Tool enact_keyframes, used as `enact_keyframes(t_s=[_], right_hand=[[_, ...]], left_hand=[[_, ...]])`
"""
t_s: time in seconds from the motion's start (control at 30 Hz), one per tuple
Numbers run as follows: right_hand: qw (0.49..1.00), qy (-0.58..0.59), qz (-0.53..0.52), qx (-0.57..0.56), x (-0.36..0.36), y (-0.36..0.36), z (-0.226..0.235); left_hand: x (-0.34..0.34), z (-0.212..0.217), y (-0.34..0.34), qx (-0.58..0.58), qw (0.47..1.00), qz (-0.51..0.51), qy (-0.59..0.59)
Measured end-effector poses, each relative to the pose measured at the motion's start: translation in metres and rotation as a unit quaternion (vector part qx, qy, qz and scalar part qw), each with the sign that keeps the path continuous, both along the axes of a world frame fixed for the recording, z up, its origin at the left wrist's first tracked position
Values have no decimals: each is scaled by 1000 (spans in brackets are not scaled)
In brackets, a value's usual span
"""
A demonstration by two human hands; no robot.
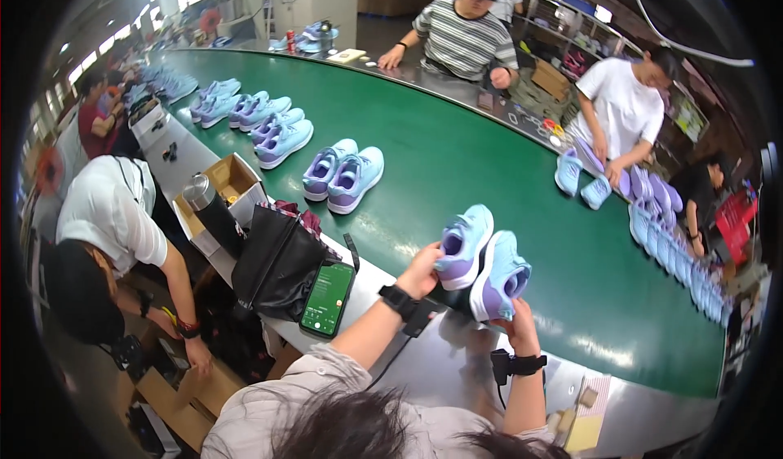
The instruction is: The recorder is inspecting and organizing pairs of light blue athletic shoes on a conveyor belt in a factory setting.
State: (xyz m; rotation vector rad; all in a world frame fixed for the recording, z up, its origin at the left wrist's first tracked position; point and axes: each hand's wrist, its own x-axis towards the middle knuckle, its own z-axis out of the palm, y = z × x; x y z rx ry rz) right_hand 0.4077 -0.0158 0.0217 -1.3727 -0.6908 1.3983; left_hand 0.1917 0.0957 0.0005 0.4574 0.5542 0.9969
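Note:
My left hand [420, 271] is closed around the heel of a light blue and lavender sneaker [466, 243]. In my right hand [519, 330] is the matching sneaker [497, 278], gripped by its heel, with its purple-lined opening turned toward the right. The two shoes are side by side, toes pointing away from me, over the near edge of the green conveyor belt [457, 165]. Parts of the fingers on both hands are hidden behind the shoes. Both wrists wear black bands with small devices.
Several pairs of matching sneakers [355, 179] stand on the belt to the left. A phone [328, 298], a black bag [281, 259], a dark bottle [214, 212] and an open box [236, 177] lie on the metal ledge [416, 361]. Co-workers stand across the belt, one handling shoes; another bends at left.

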Motion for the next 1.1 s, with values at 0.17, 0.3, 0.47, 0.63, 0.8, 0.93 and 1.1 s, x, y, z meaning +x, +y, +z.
enact_keyframes(t_s=[0.17,0.3,0.47,0.63,0.8,0.93,1.1], right_hand=[[995,-64,29,75,-20,-71,0],[988,95,-42,111,-38,-105,-4],[987,104,-66,105,-39,-141,11],[950,-217,-128,184,-34,-160,27],[751,-620,-101,201,-41,-172,37],[699,-697,-50,152,-49,-175,45],[679,-723,-24,121,-51,-172,45]], left_hand=[[-40,18,-85,-21,979,-131,-154],[-49,36,-137,-31,975,-165,-146],[-62,49,-165,-48,988,-122,-83],[-75,47,-178,317,894,41,315],[-74,42,-195,484,620,142,602],[-64,39,-206,448,606,125,645],[-66,39,-199,454,629,131,617]])
